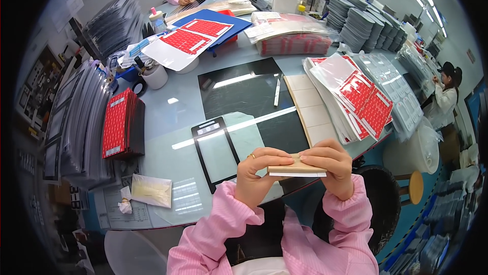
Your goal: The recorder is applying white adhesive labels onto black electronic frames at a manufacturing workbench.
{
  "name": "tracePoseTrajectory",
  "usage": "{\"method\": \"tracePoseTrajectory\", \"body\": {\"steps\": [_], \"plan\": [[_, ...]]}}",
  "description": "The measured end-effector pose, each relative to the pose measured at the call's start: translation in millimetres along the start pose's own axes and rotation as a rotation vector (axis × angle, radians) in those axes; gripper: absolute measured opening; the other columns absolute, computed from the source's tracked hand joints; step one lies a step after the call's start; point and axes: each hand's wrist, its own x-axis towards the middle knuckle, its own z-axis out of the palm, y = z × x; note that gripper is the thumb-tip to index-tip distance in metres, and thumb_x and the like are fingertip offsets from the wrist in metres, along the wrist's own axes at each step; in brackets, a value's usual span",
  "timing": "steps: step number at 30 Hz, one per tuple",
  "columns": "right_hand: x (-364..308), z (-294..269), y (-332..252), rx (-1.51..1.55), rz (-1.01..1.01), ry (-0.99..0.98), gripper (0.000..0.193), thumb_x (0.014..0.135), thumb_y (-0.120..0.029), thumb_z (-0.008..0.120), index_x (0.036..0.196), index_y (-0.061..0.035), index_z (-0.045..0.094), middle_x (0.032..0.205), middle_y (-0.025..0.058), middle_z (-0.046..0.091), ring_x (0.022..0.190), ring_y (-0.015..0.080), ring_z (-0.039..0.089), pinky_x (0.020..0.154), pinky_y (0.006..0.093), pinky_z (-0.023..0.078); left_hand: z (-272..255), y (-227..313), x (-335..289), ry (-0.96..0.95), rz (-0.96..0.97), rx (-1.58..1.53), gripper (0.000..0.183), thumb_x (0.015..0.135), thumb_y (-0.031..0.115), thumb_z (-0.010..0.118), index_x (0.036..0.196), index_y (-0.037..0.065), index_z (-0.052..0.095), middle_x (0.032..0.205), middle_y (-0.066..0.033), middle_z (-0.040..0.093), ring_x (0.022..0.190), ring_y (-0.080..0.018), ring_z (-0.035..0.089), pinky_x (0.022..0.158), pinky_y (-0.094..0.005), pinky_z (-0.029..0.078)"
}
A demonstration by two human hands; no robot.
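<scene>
Both of my hands hold a short, flat wooden block with a white strip along its near edge, raised over the table's front edge. My left hand is closed around its left end. At the other end, my right hand grips it with the fingers laid over the top. Just left of my left hand, a clear panel with a black border lies on a pale transparent sheet. Beyond them is a glossy dark mat with a white pen on it.
Red-and-white printed sheets are piled at right, beside clear molded trays. A red stack and bordered panels stand at left. A white packet lies near the front. Other people sit at the far side and right.
</scene>
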Motion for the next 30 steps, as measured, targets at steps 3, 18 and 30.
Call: {"method": "tracePoseTrajectory", "body": {"steps": [3, 18, 30], "plan": [[-0.6, 0.4, 1.8, -0.006, -0.007, 0.0, 0.04, 0.074, 0.007, 0.063, 0.108, -0.0059, 0.079, 0.106, 0.008, 0.077, 0.089, 0.0265, 0.066, 0.079, 0.035, 0.055, 1.6, 0.6, -0.1, 0.016, 0.007, 0.026, 0.027, 0.084, -0.009, 0.076, 0.107, 0.006, 0.079, 0.11, -0.0093, 0.074, 0.105, -0.0206, 0.07, 0.092, -0.0309, 0.055], [-12.0, 6.6, 3.9, 0.109, 0.284, 0.217, 0.024, 0.081, -0.002, 0.085, 0.098, -0.0009, 0.069, 0.09, 0.0097, 0.068, 0.081, 0.0189, 0.066, 0.073, 0.0286, 0.053, 10.8, -0.6, 4.9, 0.138, -0.064, -0.01, 0.022, 0.086, -0.006, 0.077, 0.105, 0.004, 0.077, 0.106, -0.006, 0.072, 0.101, -0.0174, 0.067, 0.09, -0.0309, 0.052], [-21.7, -8.8, 8.4, 0.574, 0.305, 0.34, 0.024, 0.103, -0.002, 0.064, 0.126, 0.0032, 0.063, 0.115, 0.0094, 0.073, 0.101, 0.0117, 0.067, 0.088, 0.025, 0.052, -1.1, 10.6, 18.6, 0.003, 0.068, 0.239, 0.045, 0.083, 0.001, 0.082, 0.125, 0.001, 0.064, 0.124, -0.0103, 0.067, 0.117, -0.0181, 0.06, 0.102, -0.0314, 0.047]]}}
